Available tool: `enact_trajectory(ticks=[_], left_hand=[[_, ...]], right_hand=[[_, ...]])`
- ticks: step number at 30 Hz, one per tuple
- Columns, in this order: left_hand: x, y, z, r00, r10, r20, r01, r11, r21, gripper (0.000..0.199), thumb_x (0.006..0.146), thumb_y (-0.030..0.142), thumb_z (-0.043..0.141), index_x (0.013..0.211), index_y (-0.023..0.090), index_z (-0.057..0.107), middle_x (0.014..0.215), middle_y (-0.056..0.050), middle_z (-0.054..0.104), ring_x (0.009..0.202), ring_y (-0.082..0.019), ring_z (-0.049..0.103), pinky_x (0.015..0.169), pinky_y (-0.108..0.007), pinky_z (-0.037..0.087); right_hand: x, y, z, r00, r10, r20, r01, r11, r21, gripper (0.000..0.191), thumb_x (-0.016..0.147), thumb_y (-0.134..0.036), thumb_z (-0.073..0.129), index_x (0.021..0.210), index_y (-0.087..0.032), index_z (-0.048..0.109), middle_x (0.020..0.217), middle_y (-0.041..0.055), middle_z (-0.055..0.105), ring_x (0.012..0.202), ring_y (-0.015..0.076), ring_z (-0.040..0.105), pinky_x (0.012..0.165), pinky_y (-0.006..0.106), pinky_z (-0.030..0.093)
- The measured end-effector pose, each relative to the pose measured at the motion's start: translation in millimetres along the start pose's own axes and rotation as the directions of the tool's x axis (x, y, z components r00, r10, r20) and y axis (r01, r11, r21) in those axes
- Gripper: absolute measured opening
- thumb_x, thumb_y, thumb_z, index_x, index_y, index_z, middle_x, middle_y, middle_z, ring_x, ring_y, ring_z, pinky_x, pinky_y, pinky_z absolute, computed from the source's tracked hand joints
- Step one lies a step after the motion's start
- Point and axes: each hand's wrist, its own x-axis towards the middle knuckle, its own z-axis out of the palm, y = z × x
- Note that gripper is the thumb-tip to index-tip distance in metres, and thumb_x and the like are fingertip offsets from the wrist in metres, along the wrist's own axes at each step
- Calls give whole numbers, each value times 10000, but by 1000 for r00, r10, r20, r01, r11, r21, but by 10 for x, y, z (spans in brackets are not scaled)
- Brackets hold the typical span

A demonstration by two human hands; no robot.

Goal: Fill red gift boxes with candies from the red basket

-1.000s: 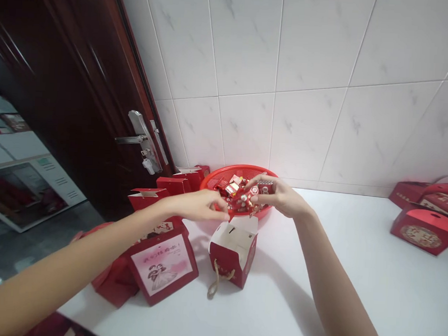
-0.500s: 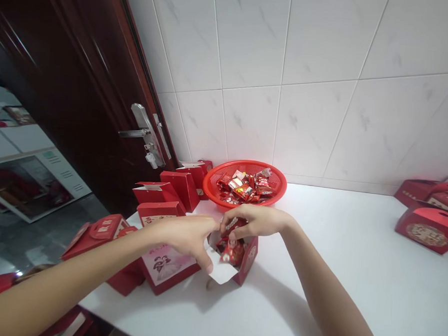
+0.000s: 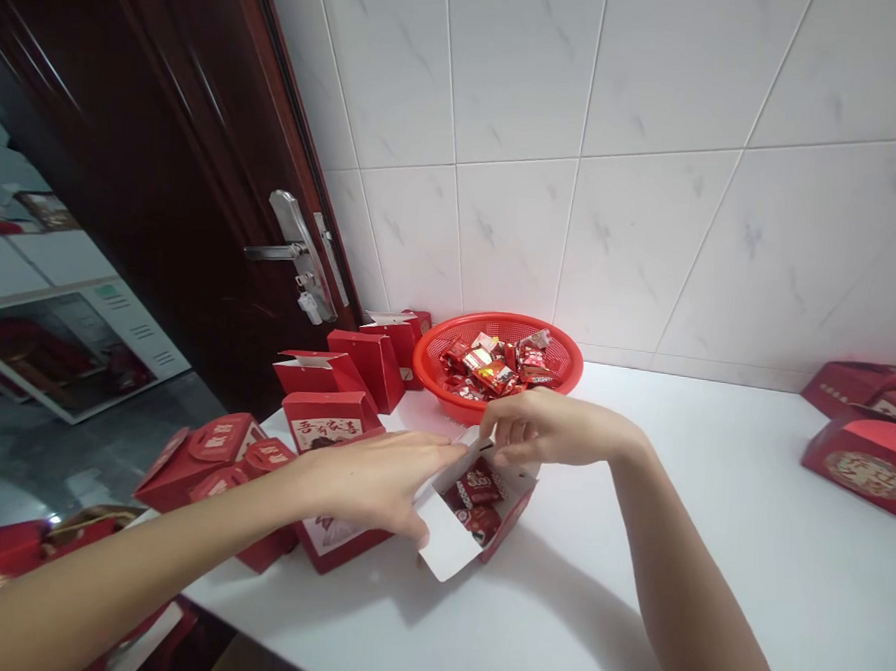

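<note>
A small open red candy box (image 3: pixel 511 524) with white inner flaps stands on the table, with several red-wrapped sweets (image 3: pixel 480 492) inside. My left hand (image 3: pixel 380 477) grips its left side, the thumb against the white front flap and the fingers stretched along the side toward the back. At the rear edge, my right hand (image 3: pixel 540 427) has its fingers curled over the back flap. Part of that flap is hidden behind these fingers. Just beyond the box sits a red plastic basket (image 3: pixel 437 395) of wrapped sweets.
Several red boxes (image 3: pixel 367 366) stand in a row at the left, beside closed red boxes (image 3: pixel 217 442) at the table edge. More red boxes (image 3: pixel 866 463) are at the far right. A tiled wall (image 3: pixel 514 229) backs the white table (image 3: pixel 710 489); a dark door (image 3: pixel 179 161) is at left.
My right hand has risen out of the box to its back edge, leaving the sweets inside in plain view. My left hand stays on the box's left side. The view has shifted slightly.
</note>
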Motion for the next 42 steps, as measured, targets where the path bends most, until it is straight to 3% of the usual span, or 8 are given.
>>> enact_trajectory(ticks=[7,12,17,21,24,32,38,42], left_hand=[[-19,-9,28,998,50,32,-50,999,-1,863,727,346,746,1527,266,434,1439,-98,606,1313,-346,551,966,-338,459],[56,-7,65,998,45,52,-42,997,-62,887,734,301,714,1559,246,394,1546,-108,511,1398,-362,482,1027,-373,458],[37,47,141,988,146,-51,-152,979,-135,889,745,255,682,1574,282,363,1633,-75,388,1474,-348,392,1139,-422,379],[10,28,260,986,128,-111,-149,966,-213,894,759,305,707,1580,294,353,1644,-78,363,1485,-353,373,1144,-445,383],[31,-26,385,983,83,-162,-128,948,-293,966,751,345,737,1605,279,291,1659,-95,327,1492,-346,363,1155,-460,377],[55,-36,617,969,16,-247,-153,821,-549,981,771,500,746,1601,228,301,1674,-125,271,1507,-327,344,1206,-483,327],[250,54,817,895,-44,-444,-225,816,-533,703,857,378,626,1523,262,433,1618,-84,415,1483,-280,401,1185,-457,380],[409,132,913,839,-51,-542,-259,838,-480,722,849,322,625,1531,250,398,1591,-82,455,1483,-265,399,1206,-421,356]], right_hand=[[-285,78,-71,952,114,-285,-169,970,-177,169,826,-286,702,980,-216,690,927,54,712,749,193,630,599,291,484],[-548,253,186,898,129,-421,-168,984,-57,260,890,-426,653,1051,-224,682,1042,85,711,763,199,646,669,350,549],[-773,286,557,790,128,-600,-104,992,74,286,920,-493,626,1054,-245,679,1051,78,717,855,224,681,739,384,588],[-851,238,813,772,100,-628,-55,994,91,314,956,-483,586,1178,-288,690,1210,82,724,1050,274,682,911,469,565],[-870,208,965,770,43,-636,5,997,73,269,958,-470,594,1113,-291,719,1220,84,725,1139,293,660,995,485,518],[-884,197,1162,729,90,-679,-6,992,126,239,945,-472,618,879,-242,636,1158,109,727,1119,297,669,983,463,502],[-911,222,1170,729,108,-676,44,978,203,294,964,-514,570,941,-235,658,1062,98,724,1077,282,669,960,443,517],[-922,255,1183,708,87,-701,84,975,206,301,969,-507,562,1066,-246,675,1078,86,713,1020,262,668,948,438,525]])
